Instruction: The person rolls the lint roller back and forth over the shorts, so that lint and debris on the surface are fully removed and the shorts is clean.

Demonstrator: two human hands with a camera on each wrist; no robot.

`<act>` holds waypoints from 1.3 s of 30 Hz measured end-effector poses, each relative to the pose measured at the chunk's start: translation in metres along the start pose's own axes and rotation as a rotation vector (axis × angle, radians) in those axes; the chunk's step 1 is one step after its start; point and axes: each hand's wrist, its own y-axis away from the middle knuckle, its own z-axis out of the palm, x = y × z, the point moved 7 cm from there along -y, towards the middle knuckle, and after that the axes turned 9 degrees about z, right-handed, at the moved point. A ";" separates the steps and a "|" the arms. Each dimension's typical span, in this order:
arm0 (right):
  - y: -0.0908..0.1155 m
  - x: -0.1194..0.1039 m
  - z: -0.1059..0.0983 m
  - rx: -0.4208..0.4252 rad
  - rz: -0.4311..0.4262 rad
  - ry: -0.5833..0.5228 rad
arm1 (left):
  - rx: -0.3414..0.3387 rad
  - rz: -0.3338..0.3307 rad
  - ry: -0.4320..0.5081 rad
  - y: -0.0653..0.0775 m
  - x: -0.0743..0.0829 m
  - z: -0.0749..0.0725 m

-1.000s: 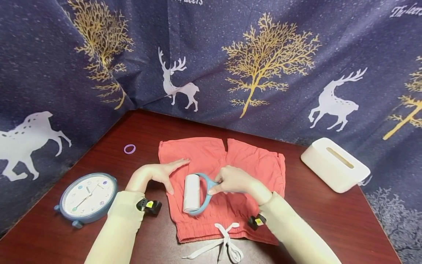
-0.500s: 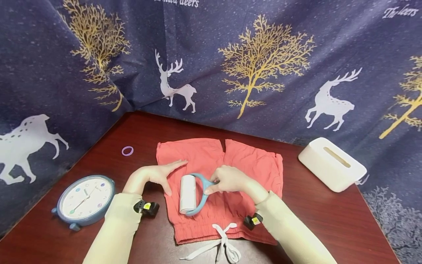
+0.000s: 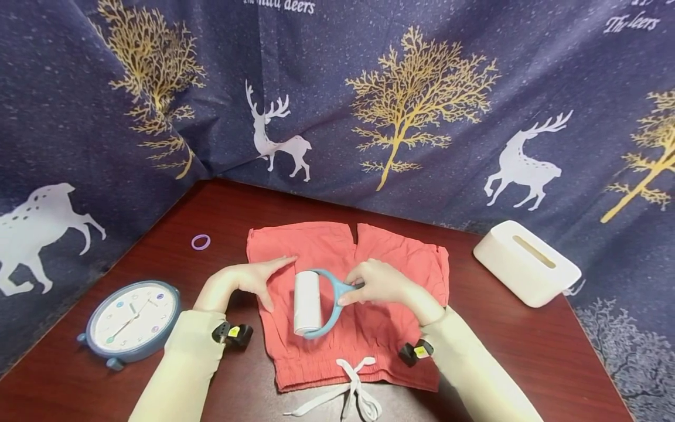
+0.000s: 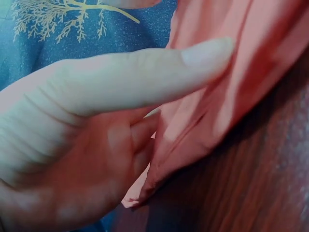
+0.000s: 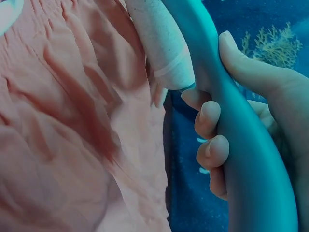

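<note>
Coral-red shorts (image 3: 327, 240) lie spread on the table, waistband and tied white drawstring (image 3: 354, 387) towards the near edge. My right hand (image 3: 382, 285) grips the blue handle (image 5: 256, 159) of a lint roller, fingers curled round it and thumb along its side. The roller's white cylinder (image 3: 307, 303) is over the left half of the shorts; in the right wrist view it lies close to the cloth, contact unclear. My left hand (image 3: 253, 278) rests at the left edge of the shorts with thumb and fingers spread. In the left wrist view its thumb (image 4: 145, 77) extends against the fabric.
A blue-rimmed alarm clock (image 3: 132, 322) lies face up at the left of the dark red table (image 3: 237, 205). Behind it is a small purple ring (image 3: 201, 242). A white tissue box (image 3: 527, 264) stands at the right. A dark blue deer-print cloth (image 3: 327, 117) hangs behind.
The lint roller in my right hand has shifted slightly left, then right and a little away from me over the shorts. My left hand has stayed in place. The head view has drifted slightly.
</note>
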 end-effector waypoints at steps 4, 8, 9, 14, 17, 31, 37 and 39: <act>0.006 0.011 -0.011 0.050 0.026 -0.045 | 0.062 -0.010 -0.063 -0.004 0.002 -0.004; 0.012 0.028 -0.028 0.131 0.062 -0.087 | 0.178 0.028 -0.180 -0.011 0.009 -0.012; 0.013 0.034 -0.033 0.145 0.079 -0.106 | 0.210 0.041 -0.200 -0.013 0.011 -0.013; 0.018 0.071 -0.051 0.184 0.170 -0.206 | 0.328 0.086 -0.272 -0.022 0.020 -0.016; 0.019 0.096 -0.061 0.205 0.208 -0.234 | 0.356 0.088 -0.297 -0.028 0.026 -0.015; -0.003 0.166 -0.084 0.206 0.266 -0.152 | 0.253 0.107 -0.306 -0.099 0.070 -0.004; -0.015 0.173 -0.080 0.139 0.270 -0.222 | 0.204 0.112 -0.264 -0.134 0.071 0.004; -0.017 0.176 -0.080 0.124 0.275 -0.239 | 0.206 0.103 -0.248 -0.142 0.068 0.006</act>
